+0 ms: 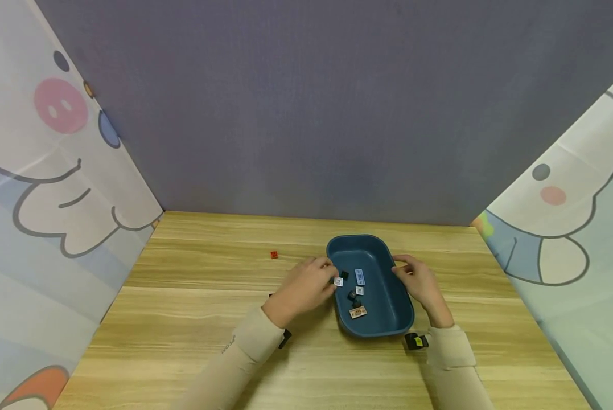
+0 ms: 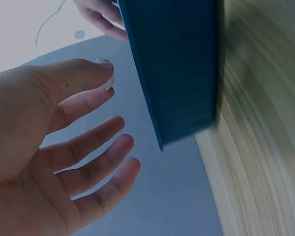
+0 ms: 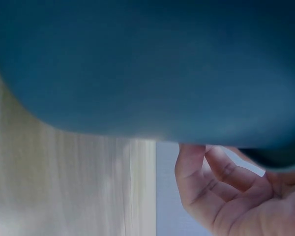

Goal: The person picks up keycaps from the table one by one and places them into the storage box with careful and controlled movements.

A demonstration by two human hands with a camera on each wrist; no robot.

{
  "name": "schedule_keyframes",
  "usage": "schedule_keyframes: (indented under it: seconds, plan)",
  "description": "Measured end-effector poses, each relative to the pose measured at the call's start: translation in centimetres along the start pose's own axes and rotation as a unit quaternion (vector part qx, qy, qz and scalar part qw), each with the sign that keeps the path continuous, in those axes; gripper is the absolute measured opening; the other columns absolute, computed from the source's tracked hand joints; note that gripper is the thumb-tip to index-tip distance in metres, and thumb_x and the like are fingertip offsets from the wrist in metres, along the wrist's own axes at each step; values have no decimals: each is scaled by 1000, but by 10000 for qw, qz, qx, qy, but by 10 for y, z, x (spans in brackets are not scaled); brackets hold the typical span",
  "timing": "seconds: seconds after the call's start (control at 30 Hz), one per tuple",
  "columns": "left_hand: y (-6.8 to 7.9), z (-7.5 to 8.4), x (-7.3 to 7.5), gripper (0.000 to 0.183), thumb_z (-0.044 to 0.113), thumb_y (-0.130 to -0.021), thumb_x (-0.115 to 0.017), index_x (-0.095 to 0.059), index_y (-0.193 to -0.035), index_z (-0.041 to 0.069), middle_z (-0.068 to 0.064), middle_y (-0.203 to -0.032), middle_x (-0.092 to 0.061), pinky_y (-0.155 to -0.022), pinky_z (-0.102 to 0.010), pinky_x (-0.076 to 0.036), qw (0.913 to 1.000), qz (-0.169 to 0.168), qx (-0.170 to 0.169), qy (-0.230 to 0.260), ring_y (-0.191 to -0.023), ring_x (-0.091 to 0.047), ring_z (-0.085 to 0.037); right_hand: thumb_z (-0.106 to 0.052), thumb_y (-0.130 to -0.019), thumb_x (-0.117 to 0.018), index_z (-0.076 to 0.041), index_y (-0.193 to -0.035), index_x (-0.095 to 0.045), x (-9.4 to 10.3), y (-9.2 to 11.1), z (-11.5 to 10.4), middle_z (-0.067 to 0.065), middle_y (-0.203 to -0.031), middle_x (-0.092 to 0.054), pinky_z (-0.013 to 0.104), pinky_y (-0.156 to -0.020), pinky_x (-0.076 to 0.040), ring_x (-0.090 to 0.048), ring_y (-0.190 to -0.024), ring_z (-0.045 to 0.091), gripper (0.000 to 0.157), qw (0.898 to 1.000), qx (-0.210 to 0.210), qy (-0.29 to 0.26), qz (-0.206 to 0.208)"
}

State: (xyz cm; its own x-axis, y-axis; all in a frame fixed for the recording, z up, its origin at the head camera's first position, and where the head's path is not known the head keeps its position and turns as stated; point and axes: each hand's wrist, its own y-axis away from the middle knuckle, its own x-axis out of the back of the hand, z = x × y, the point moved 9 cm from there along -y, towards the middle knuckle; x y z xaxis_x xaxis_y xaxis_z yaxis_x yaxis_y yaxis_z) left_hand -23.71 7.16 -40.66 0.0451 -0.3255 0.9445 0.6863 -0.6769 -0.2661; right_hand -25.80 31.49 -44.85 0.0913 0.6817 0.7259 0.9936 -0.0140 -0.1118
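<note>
My left hand (image 1: 308, 283) is above the left rim of a dark blue plastic tub (image 1: 383, 290). Between its thumb and index finger it pinches a small white square tile (image 2: 109, 82) with a printed mark; the other fingers spread loosely. My right hand (image 1: 420, 280) grips the tub's right rim, seen from below in the right wrist view. Inside the tub lie a light blue rectangular tile (image 1: 360, 277), another white square tile (image 1: 360, 291), a tan printed tile (image 1: 358, 312) and several small black pieces (image 1: 357, 304).
A small red piece (image 1: 274, 254) lies on the wooden table (image 1: 198, 307), left of the tub. A grey panel (image 1: 306, 114) stands along the table's back edge, with cartoon-printed cloth (image 1: 45, 188) at the sides. Black wrist straps (image 1: 416, 341) show at both cuffs.
</note>
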Motion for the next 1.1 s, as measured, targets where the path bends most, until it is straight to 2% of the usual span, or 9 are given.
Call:
schedule_keyframes:
  seconds: [0.23,0.6,0.8,0.93,1.1]
  plan:
    - [-3,12,-4,17,29,-95,-71,-73,-110,19,-3,-118,-63,-83,-37,-55,10000,30,-81,-33,-107,-60,-21,-10,-99,-64,1,-129,-63,-1,-1,2,21,-99,-70,35,-61,-51,-66,-84,33,32,10000,4,-27,-3]
    - [-3,9,-8,29,29,-95,-71,-71,-121,17,-3,-122,-62,-88,-40,-54,9994,-216,95,247,-112,-59,-22,-11,-99,-63,1,-131,-62,0,0,2,22,-101,-70,36,-63,-52,-66,-87,34,34,10000,-66,-23,-52]
    - [1,-1,-6,27,25,-95,-72,-71,-119,15,-4,-122,-62,-89,-40,-53,9991,-210,155,341,-111,-60,-22,-11,-99,-64,2,-130,-62,0,0,3,22,-99,-70,36,-62,-51,-66,-85,34,33,10000,-59,-55,-21]
    - [9,-15,-3,26,22,-93,-73,-71,-118,13,-5,-122,-63,-92,-40,-52,9990,-180,239,325,-112,-60,-24,-11,-99,-64,2,-130,-62,-1,-1,3,22,-99,-70,36,-61,-51,-66,-84,33,33,10000,-45,-38,-28]
    - [22,-33,3,29,25,-93,-75,-71,-119,14,-5,-124,-63,-95,-42,-51,9984,-132,463,285,-113,-60,-25,-11,-99,-64,2,-130,-62,-1,-2,4,23,-99,-70,35,-59,-51,-66,-81,31,34,10000,-62,-22,-41]
